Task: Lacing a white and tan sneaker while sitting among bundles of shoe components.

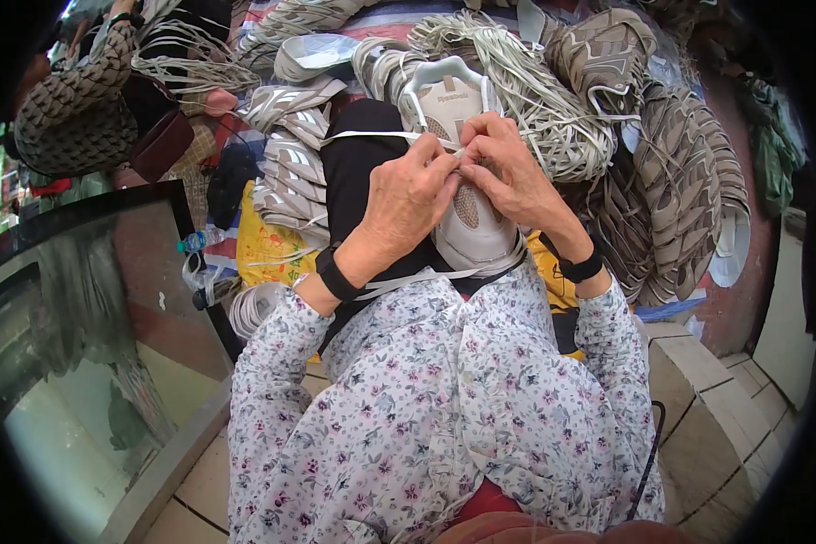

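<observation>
A beige and white shoe upper (474, 247) with mesh panels rests on my lap, toe toward me. My left hand (399, 204) and my right hand (515, 177) meet over its eyelet area, fingertips pinched together. Between the fingers runs a flat off-white shoelace (367, 135), one stretch of it reaching left across my dark-clothed leg (363, 177). Another length of lace passes across the shoe's toe end. The exact spot where the lace meets the eyelets is covered by my fingers.
A bundle of off-white laces (553, 118) lies just beyond the shoe. Stacked brown shoe uppers (680, 186) stand at the right, paler ones (286, 168) at the left. A glass panel (100, 335) leans at the left, near a bottle (199, 240). Another person (77, 104) sits at the far left.
</observation>
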